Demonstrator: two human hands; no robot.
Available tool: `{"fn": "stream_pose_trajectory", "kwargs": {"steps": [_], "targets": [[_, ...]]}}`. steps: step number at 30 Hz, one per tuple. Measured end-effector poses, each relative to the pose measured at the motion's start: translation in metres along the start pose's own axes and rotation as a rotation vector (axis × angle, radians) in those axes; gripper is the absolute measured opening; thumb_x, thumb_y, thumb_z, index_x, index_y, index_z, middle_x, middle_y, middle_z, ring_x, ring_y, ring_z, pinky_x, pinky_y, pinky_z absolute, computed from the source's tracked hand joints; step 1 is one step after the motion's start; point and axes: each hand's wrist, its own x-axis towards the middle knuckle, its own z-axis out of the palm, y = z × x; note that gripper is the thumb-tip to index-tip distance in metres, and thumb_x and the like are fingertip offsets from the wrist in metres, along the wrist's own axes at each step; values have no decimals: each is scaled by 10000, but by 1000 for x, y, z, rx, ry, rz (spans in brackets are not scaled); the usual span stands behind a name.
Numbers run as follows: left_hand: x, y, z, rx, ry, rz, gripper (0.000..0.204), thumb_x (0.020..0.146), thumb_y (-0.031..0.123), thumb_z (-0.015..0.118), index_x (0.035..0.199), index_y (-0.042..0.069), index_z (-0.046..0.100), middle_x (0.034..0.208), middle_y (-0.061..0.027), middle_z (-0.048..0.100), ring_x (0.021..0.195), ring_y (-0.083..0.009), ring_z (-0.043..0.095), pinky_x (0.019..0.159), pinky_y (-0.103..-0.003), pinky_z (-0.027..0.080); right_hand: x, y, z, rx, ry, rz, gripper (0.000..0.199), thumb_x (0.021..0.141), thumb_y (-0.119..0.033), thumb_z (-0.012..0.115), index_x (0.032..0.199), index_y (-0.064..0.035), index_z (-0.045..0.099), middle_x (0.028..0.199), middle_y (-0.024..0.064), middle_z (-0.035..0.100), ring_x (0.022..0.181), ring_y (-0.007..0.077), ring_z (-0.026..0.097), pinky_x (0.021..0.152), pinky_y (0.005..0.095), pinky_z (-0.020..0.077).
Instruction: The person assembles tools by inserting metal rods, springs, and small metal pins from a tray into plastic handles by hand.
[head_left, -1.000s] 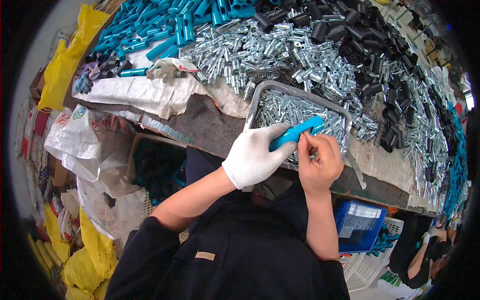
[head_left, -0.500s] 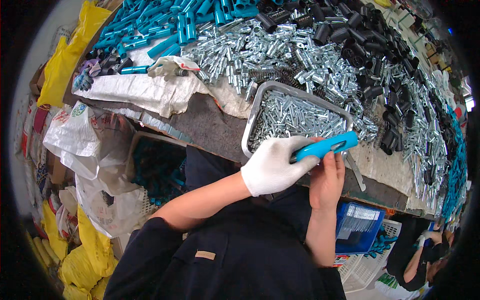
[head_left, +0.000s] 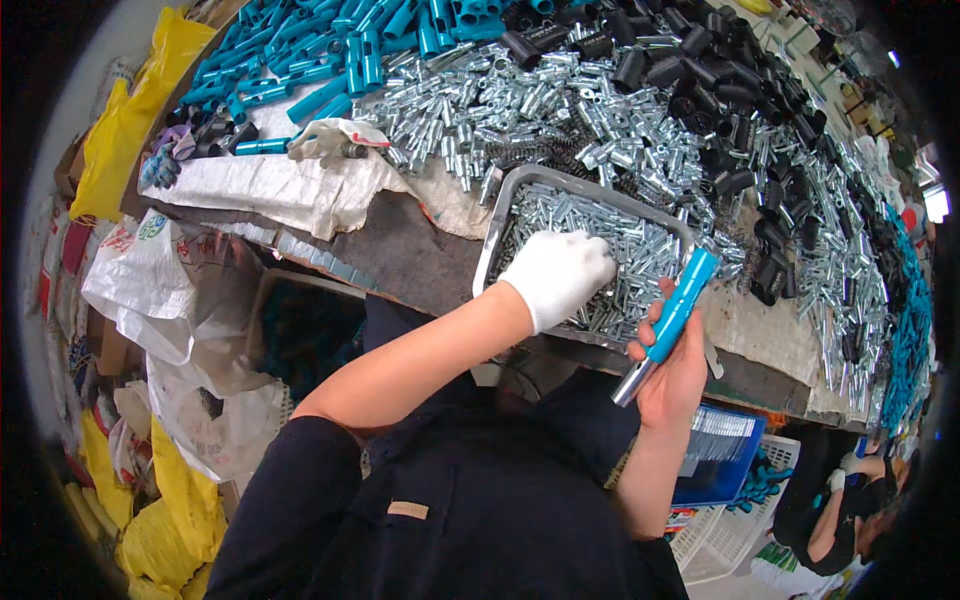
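My left hand point(head_left: 562, 280), in a white glove, reaches over the metal tray point(head_left: 487, 258) of small silver pins point(head_left: 645, 240). Its fingers curl down among the pins, and whatever is between the fingertips is hidden. To the right, my bare right hand point(head_left: 672, 375) is closed around a blue tube point(head_left: 680, 305). The tube is tilted, its blue end up by the tray's right corner. A shiny silver cylinder point(head_left: 632, 383) sticks out of its lower end, toward me.
Beyond the tray lie heaps of silver fittings point(head_left: 440, 110), blue tubes point(head_left: 370, 60) and black sleeves point(head_left: 700, 70). A used glove point(head_left: 325, 140) rests on white sacking point(head_left: 260, 190). Below the table edge stand a blue bin point(head_left: 715, 455) and plastic bags point(head_left: 215, 400). Another person point(head_left: 840, 500) works at lower right.
My left hand has let go of the blue tube and moved into the tray of pins. My right hand now holds the tube alone, turned steeper, with its silver end showing below.
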Motion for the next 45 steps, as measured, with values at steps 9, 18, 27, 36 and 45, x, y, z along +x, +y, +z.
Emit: {"fn": "stream_pose_trajectory", "kwargs": {"steps": [9, 18, 27, 36, 45], "targets": [[-2, -2, -15, -120, 87, -241, 133, 810, 239, 675, 853, 124, 622, 756, -62, 649, 774, -272, 661, 670, -382, 524, -6, 9, 0, -235, -21, 52, 344, 1039, -288, 423, 1236, -16, 498, 963, 108, 598, 734, 158, 601, 565, 304, 513], [5, 14, -41, -924, -31, -304, 219, 739, 175, 786, 818, -3, 686, 774, -80, 686, 716, -116, 622, 705, -292, 497, -2, 20, 11, -290, -50, 14, 386, 1042, -211, 420, 1379, -23, 419, 883, 90, 622, 698, 183, 630, 555, 311, 520], [11, 17, -37, -1280, -212, -481, 216, 798, 232, 752, 854, 39, 675, 824, -75, 677, 738, -170, 638, 710, -314, 501, -2, 20, 11, -391, -177, -98, 357, 1036, -231, 435, 1327, -28, 472, 884, 83, 613, 674, 147, 597, 552, 278, 488], [2, 0, -9, 7, -99, -132, 91, 777, 192, 659, 835, 127, 685, 857, -60, 609, 862, -262, 645, 701, -403, 530, 6, 8, 4, -366, -2, -73, 355, 1026, -301, 442, 1232, -24, 525, 817, 86, 597, 612, 133, 565, 490, 268, 470], [0, 5, -20, -712, 108, -333, 106, 768, 154, 715, 832, 69, 714, 859, -96, 675, 835, -213, 664, 747, -320, 519, 6, 5, 7, 19, -43, 201, 508, 1039, -411, 338, 1440, -101, 367, 881, 84, 608, 568, 105, 493, 438, 229, 409]]}}
